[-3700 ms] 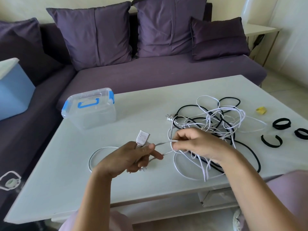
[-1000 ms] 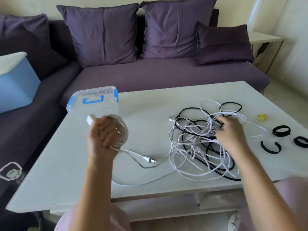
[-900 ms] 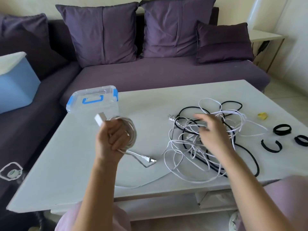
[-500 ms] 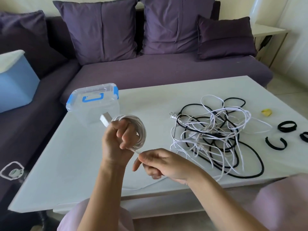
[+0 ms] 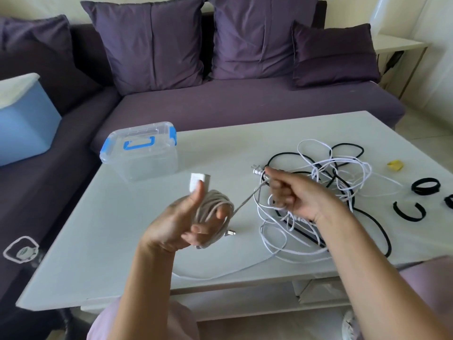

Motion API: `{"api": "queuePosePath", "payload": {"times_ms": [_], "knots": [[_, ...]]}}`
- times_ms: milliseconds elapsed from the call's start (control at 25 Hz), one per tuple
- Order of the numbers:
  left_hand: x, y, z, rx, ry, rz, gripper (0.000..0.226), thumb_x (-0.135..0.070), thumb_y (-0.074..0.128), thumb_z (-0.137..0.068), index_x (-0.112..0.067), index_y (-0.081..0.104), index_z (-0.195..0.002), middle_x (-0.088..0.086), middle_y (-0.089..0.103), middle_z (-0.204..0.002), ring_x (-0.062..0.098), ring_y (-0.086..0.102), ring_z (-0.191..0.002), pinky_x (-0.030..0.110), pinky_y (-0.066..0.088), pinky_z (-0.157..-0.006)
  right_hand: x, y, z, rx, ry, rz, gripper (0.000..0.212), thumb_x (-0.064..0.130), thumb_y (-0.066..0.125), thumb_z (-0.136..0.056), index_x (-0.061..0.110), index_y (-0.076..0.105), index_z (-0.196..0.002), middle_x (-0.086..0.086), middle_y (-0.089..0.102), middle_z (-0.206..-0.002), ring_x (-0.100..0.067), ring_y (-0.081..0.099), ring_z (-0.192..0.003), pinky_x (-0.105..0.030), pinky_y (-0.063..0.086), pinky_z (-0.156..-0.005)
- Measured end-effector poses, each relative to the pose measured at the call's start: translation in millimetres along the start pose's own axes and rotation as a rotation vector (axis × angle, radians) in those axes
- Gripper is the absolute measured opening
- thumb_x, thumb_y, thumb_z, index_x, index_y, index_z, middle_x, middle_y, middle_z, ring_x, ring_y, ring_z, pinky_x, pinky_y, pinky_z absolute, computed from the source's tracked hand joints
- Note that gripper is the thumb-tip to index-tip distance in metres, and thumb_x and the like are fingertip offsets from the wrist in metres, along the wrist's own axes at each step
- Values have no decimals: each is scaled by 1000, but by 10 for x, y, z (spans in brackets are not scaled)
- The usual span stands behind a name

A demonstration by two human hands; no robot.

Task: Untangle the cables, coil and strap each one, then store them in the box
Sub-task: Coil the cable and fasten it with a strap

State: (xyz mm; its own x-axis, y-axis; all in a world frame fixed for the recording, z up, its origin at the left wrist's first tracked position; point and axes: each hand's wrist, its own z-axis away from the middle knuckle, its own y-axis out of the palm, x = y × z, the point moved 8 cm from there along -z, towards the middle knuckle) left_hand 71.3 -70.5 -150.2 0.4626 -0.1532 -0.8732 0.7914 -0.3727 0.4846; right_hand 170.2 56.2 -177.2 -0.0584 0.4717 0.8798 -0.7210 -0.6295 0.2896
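My left hand (image 5: 182,220) is raised above the white table (image 5: 127,229) and grips a coil of grey-white cable (image 5: 213,212); its white socket end (image 5: 198,182) sticks up beside my thumb. A taut strand runs from the coil to my right hand (image 5: 297,196), which pinches it over the left edge of the tangle of white and black cables (image 5: 328,190). A plug (image 5: 256,170) lies at the tangle's left edge. The clear box with blue latches (image 5: 141,149) stands shut at the table's back left.
Black straps (image 5: 425,186) (image 5: 408,212) and a small yellow piece (image 5: 395,165) lie at the table's right. A purple sofa with cushions (image 5: 220,101) runs behind the table, with a blue bin (image 5: 22,119) on its left part.
My left hand has wound more cable into the coil and turned it. My right hand rose from below the coil to the right, pulling the strand taut over the tangle.
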Motion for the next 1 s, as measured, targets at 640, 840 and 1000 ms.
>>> {"api": "queuePosePath", "payload": {"times_ms": [640, 840, 1000], "knots": [[18, -542, -131, -788, 265, 193, 25, -35, 48, -89, -12, 53, -80, -6, 35, -56, 5, 33, -42, 15, 30, -41, -314, 982, 482, 350, -360, 851, 25, 28, 41, -102, 18, 63, -95, 5, 44, -56, -9, 42, -52, -27, 37, -60], [-89, -254, -169, -314, 221, 431, 40, -31, 37, -98, -18, 34, -60, 0, 32, -53, 10, 26, -40, 21, 31, -40, -489, 707, 413, 443, -189, 708, 26, 28, 49, -98, 11, 66, -89, 4, 31, -57, -8, 32, -50, -18, 27, -52], [-184, 7, -32, -5, 210, 427, 34, -26, 35, -102, -10, 50, -76, -1, 32, -48, 5, 23, -35, 18, 21, -38, -468, 247, 278, 236, -108, 698, 34, 37, 62, -87, 20, 56, -58, -3, 38, -56, -9, 27, -48, -21, 22, -48]]}}
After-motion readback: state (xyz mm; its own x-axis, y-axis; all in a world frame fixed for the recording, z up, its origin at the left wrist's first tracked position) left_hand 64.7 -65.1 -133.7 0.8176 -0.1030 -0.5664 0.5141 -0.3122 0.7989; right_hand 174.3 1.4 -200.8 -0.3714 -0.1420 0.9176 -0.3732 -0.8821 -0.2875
